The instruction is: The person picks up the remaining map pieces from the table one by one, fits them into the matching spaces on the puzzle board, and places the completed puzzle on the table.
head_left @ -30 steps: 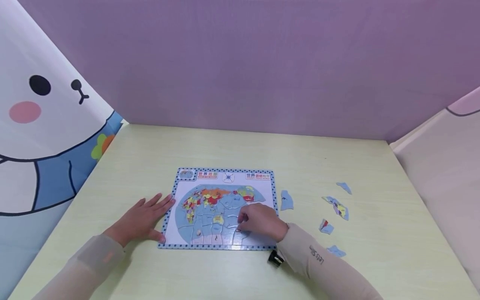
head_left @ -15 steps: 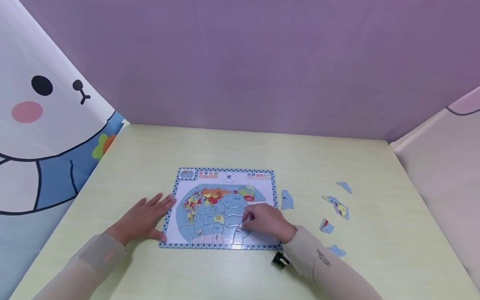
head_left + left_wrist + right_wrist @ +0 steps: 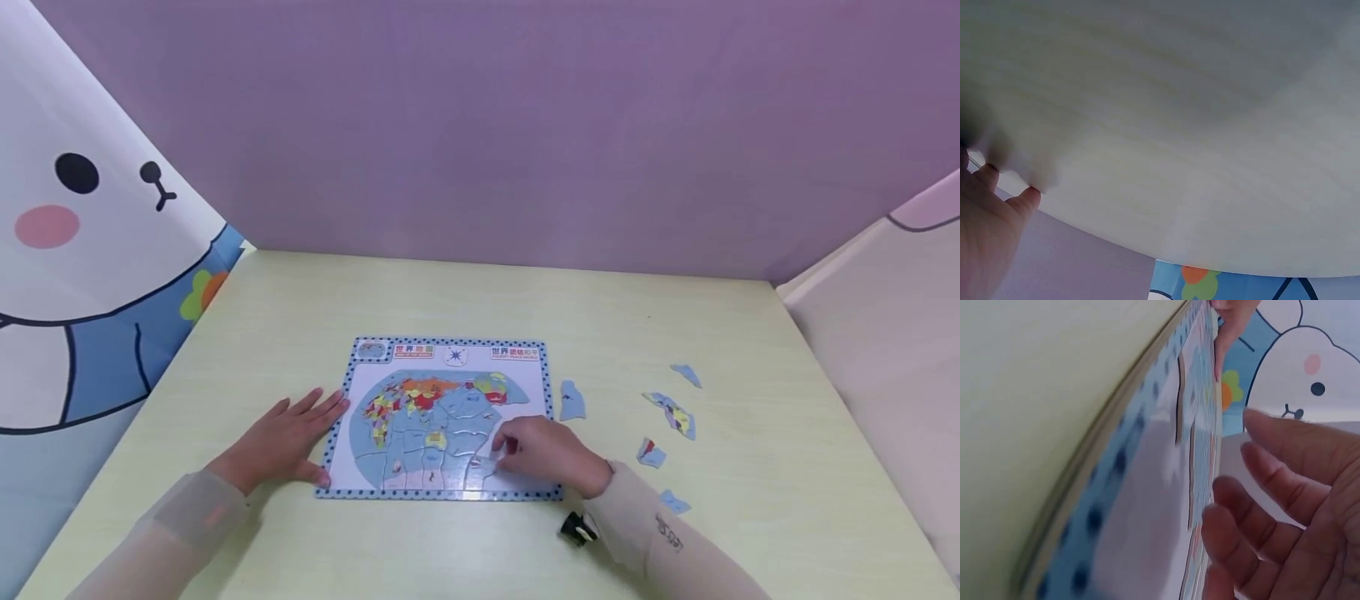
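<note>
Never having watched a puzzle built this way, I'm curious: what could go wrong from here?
The right hand is close to the exposed edges of the fitted pieces, so its fingers might nudge one loose. In the head view, the right sleeve appears near the lowest loose piece and could brush it away. The left hand rests at the left edge of the board; a push there might slide it.

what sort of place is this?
Probably an indoor tabletop booth, perhaps set up for recording: a pale table with a world map puzzle, a purple backdrop behind it and a cartoon-print sheet along the left.
</note>
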Demonstrator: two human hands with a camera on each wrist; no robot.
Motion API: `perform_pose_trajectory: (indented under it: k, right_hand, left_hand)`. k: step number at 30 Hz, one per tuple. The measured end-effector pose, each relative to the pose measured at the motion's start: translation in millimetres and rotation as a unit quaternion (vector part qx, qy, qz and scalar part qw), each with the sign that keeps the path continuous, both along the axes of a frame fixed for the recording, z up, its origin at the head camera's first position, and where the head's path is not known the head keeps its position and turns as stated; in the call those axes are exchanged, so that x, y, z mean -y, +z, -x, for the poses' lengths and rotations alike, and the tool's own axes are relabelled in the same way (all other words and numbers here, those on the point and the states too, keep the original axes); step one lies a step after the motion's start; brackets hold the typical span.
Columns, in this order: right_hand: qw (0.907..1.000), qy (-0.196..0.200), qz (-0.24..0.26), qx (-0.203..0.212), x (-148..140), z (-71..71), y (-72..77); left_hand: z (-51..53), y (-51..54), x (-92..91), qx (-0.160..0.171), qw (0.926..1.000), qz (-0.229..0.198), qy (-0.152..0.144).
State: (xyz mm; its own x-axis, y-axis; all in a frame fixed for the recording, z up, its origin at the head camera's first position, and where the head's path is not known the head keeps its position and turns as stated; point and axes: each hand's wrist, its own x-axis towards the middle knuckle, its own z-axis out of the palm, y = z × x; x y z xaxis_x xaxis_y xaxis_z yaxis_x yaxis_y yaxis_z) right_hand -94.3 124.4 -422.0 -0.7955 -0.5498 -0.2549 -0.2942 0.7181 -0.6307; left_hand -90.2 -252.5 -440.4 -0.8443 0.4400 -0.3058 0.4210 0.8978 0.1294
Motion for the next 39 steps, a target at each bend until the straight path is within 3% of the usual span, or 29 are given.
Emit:
perform_pose_trajectory:
  k: [13,26,39]
  right_hand:
    - [0.9992,0.031,0.024,0.013,-34.1,5.8,1.6]
    - [0.996,0.066,0.056,0.024,-53.0,8.7,-7.5]
    - [0.9944,0.035,0.099,-0.002,-85.0,11.5,-10.6]
  left_hand:
    - [-0.6,2.2,-2.6,0.006,1.0,0.004,0.004]
    - [-0.3,1.3,-2.2,0.001,1.0,0.008,0.001]
    - [-0.7,1.8,-2.0,-0.003,1.0,0.009,-0.001]
